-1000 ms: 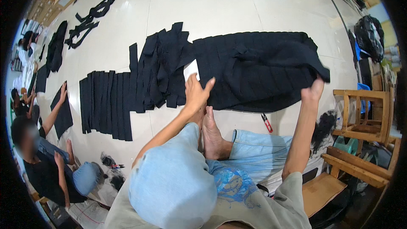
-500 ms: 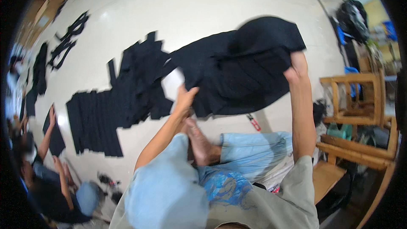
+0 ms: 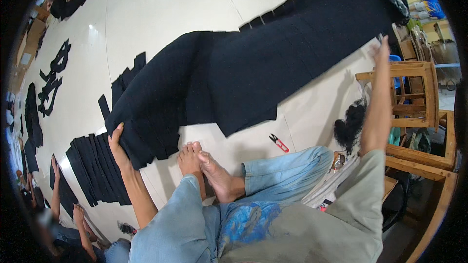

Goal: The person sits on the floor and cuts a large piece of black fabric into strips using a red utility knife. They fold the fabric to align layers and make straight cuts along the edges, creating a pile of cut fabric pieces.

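A long sheet of black fabric (image 3: 263,63) stretches across the floor in front of me, from lower left to upper right. My left hand (image 3: 118,148) grips its lower left end, thumb on top and the other fingers hidden. At the fabric's right edge is my raised right hand (image 3: 381,48), arm outstretched. Motion smears its fingers, so whether they hold the cloth is unclear. Partly covered by the sheet are more black fabric pieces (image 3: 127,80). A row of overlapping black strips (image 3: 97,170) lies left of my left hand.
Red-handled thread snips (image 3: 279,143) lie near my bare feet (image 3: 214,175). A black tangle of scraps (image 3: 350,126) sits before the wooden stools (image 3: 414,97) at right. Black loops (image 3: 53,78) lie at far left. Another person's hands (image 3: 80,214) are at lower left.
The black fabric has been spread outward to the upper right and lower left. My left hand moved left to its end; my right arm swung up and right. The white patch no longer shows.
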The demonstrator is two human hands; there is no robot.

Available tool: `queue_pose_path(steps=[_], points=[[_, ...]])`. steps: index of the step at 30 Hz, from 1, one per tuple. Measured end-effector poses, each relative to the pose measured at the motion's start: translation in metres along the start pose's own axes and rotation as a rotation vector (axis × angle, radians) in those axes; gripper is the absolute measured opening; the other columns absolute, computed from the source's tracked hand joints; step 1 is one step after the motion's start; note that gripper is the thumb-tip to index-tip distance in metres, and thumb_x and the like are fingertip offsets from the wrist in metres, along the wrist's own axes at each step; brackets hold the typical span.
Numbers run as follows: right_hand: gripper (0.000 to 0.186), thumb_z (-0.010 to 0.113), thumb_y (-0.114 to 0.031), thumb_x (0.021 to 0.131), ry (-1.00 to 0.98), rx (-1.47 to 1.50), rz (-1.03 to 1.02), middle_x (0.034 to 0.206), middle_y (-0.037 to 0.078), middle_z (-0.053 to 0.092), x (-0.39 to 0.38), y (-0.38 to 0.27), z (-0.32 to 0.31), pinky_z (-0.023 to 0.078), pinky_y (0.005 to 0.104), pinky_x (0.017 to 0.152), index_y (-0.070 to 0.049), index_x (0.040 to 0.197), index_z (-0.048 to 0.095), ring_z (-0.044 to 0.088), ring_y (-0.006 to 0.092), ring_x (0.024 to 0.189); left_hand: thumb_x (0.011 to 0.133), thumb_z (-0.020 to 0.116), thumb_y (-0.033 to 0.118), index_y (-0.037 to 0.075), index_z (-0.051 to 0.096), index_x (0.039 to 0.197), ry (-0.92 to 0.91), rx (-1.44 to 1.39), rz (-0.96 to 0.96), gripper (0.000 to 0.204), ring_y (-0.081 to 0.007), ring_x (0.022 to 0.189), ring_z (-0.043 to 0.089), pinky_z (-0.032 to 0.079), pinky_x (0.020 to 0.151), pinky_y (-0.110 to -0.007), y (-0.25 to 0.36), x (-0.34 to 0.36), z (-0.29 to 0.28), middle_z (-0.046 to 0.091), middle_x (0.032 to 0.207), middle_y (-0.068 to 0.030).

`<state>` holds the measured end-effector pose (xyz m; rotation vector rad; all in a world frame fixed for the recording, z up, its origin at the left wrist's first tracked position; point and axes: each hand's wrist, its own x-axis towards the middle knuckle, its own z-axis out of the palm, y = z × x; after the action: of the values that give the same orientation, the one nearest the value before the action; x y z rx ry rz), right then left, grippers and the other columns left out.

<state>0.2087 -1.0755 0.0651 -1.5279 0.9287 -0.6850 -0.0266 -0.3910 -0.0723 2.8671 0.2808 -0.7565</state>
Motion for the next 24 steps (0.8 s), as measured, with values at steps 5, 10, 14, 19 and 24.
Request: queue_pose_path(steps=[5, 10, 14, 19, 24], points=[[0.062, 0.055, -0.051, 0.096, -0.252, 0.131, 0.408, 0.101, 0.010, 0.060, -0.152, 0.245, -0.014, 0.052, 0.0423, 0.075, -0.004, 0.134, 0.047, 0.061, 0.0231, 0.092, 0.097, 0.048, 0.040, 0.008, 0.053, 0.131, 0.198, -1.242, -0.207, 0.047, -0.0305, 0.126, 0.049, 0.035, 0.104, -0.049, -0.107, 0.054, -0.010, 0.051, 0.138, -0.0135], [0.066, 0.062, -0.051, 0.092, -0.419, 0.024, 0.596, 0.117, 0.014, 0.061, -0.280, 0.226, 0.044, 0.051, 0.0399, 0.082, -0.001, 0.133, 0.049, 0.061, 0.0251, 0.099, 0.088, 0.068, 0.043, 0.013, 0.058, 0.130, 0.355, -2.042, -0.449, 0.053, -0.0288, 0.133, 0.039, 0.028, 0.109, -0.051, -0.151, 0.047, -0.055, 0.051, 0.141, -0.0088], [0.055, 0.066, -0.041, 0.090, -0.579, 0.038, 0.648, 0.123, 0.014, 0.061, -0.300, 0.185, 0.100, 0.048, 0.0429, 0.093, 0.001, 0.124, 0.056, 0.061, 0.0287, 0.104, 0.084, 0.074, 0.041, 0.011, 0.056, 0.132, 0.201, -2.207, -0.482, 0.059, -0.0225, 0.118, 0.048, 0.034, 0.106, -0.044, -0.109, 0.026, -0.022, 0.054, 0.132, -0.0083], [0.036, 0.065, -0.025, 0.088, -0.426, 0.479, 0.486, 0.118, 0.012, 0.064, -0.280, 0.175, 0.120, 0.044, 0.0420, 0.099, -0.002, 0.117, 0.061, 0.059, 0.0280, 0.105, 0.086, 0.075, 0.027, 0.005, 0.060, 0.125, 0.336, -1.962, -0.377, 0.047, -0.0214, 0.110, 0.054, 0.041, 0.099, -0.043, -0.100, 0.045, -0.020, 0.058, 0.125, -0.0093], [0.044, 0.052, -0.041, 0.095, -0.117, 0.740, 0.286, 0.112, 0.015, 0.067, -0.184, 0.114, 0.052, 0.046, 0.0441, 0.099, -0.001, 0.110, 0.065, 0.062, 0.0320, 0.105, 0.096, 0.060, 0.031, -0.010, 0.056, 0.122, 0.824, -1.805, -0.270, 0.048, -0.0255, 0.106, 0.063, 0.049, 0.095, -0.041, -0.139, 0.049, -0.089, 0.062, 0.124, -0.0173]])
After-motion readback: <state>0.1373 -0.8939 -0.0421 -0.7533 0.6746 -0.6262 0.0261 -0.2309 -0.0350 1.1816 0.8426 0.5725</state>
